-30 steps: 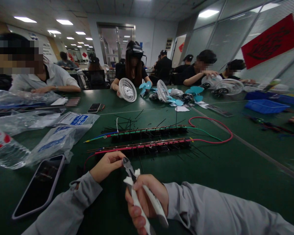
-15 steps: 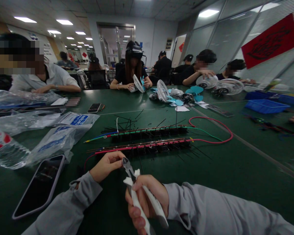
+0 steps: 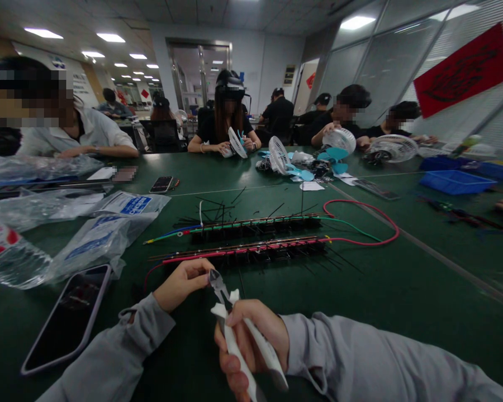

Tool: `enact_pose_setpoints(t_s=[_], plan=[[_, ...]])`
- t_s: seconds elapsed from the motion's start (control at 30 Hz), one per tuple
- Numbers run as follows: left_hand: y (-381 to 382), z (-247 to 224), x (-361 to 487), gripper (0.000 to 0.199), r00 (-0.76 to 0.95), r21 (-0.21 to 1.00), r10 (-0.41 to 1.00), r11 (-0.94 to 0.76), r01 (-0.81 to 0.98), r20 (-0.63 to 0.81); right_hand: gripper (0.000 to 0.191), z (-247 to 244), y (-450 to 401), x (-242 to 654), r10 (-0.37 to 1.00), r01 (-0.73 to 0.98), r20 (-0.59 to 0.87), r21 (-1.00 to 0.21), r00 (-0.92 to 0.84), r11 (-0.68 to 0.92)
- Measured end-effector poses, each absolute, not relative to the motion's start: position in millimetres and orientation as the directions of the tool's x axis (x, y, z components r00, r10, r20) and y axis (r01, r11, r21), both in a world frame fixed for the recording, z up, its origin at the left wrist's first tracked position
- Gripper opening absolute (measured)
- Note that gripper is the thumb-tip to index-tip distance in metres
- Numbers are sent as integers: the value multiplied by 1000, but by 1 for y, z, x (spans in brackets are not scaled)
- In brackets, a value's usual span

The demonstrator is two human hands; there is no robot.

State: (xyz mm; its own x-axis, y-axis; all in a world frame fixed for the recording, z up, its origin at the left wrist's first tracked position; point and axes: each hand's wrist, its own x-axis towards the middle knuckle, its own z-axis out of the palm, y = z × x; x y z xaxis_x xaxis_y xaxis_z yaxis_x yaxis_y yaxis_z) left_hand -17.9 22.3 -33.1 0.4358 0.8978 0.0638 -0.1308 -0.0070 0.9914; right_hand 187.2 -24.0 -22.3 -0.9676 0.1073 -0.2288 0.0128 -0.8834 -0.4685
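My right hand (image 3: 254,340) is wrapped round the white handles of a pair of diagonal cutters (image 3: 219,286). The cutters' tips point up and away from me and meet the fingertips of my left hand (image 3: 184,283). That hand is closed in a pinch; whatever lies between its fingers is hidden or too small to name. Just beyond it lies a long strip with a red wire (image 3: 251,248), bristling with black cable ties. Behind that, a second strip with a green wire (image 3: 260,222) runs nearly parallel, also full of black tie tails.
A phone (image 3: 67,318), plastic bags (image 3: 104,234) and a water bottle (image 3: 12,257) lie on the left. Fan parts (image 3: 293,159) sit across the green table (image 3: 360,335). A blue tray (image 3: 456,182) stands at right. Several co-workers sit around.
My hands and the cutters have stayed put. Across the table at right, a co-worker's white fan guard has shifted left and been tipped more upright.
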Motion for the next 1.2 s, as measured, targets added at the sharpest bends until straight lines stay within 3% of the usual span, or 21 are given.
enact_pose_setpoints(t_s=[0.43, 0.53, 0.73, 1.2], plan=[[23, -32, -18, 21, 429, 993, 900, -30, -112, 76, 31, -34, -21, 186, 60, 48, -201, -493, -978, -869], [22, -31, -17, 21, 401, 994, 915, -15, -106, 57, 38, -37, -20, 182, 33, 63, -180, -499, -983, -864], [23, -32, -17, 19, 402, 995, 914, -12, -100, 51, 63, -29, -23, 178, 119, -16, -156, -541, -981, -841], [22, -29, -16, 17, 415, 994, 908, -12, -107, 56, 75, -27, -20, 180, 1, 71, -146, -484, -989, -872]])
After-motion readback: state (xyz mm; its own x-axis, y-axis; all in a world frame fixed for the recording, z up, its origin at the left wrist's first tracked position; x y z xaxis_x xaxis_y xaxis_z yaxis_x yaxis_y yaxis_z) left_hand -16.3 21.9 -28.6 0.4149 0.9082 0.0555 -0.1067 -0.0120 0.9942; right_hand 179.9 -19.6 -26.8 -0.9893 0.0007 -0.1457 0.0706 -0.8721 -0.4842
